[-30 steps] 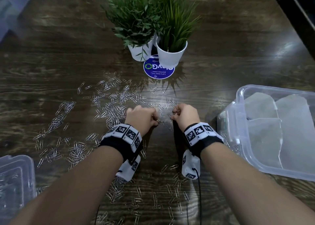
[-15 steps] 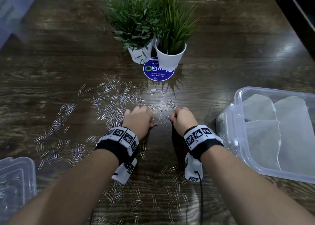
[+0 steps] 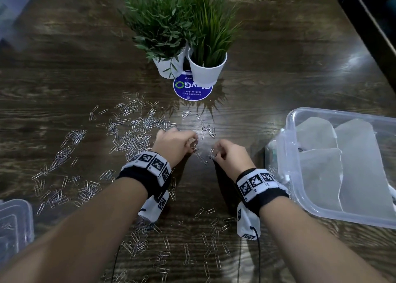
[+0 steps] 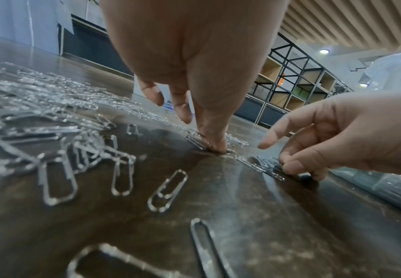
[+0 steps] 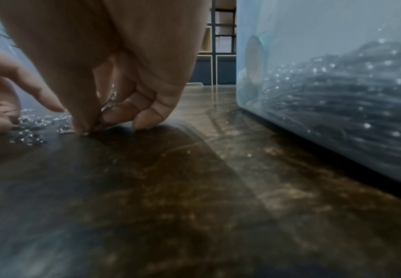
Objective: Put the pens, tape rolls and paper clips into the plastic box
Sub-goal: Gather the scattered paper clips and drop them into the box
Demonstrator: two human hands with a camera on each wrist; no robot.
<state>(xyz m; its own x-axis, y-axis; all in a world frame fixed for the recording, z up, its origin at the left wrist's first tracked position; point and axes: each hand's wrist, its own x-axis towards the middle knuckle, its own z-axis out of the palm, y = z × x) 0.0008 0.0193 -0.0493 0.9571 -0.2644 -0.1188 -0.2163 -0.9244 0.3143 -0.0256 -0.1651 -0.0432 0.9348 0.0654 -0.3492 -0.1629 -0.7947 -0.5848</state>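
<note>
Paper clips (image 3: pixel 137 137) scattered, hands slid forward

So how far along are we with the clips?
Done: a heap of clips shows through the plastic box wall. In hand: left hand and right hand pinch paper clips off the table. Left: hundreds lie scattered.

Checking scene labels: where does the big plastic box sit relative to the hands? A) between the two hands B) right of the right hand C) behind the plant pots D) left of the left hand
B: the box stands on the table just right of the right hand, with the left hand further from it.
</note>
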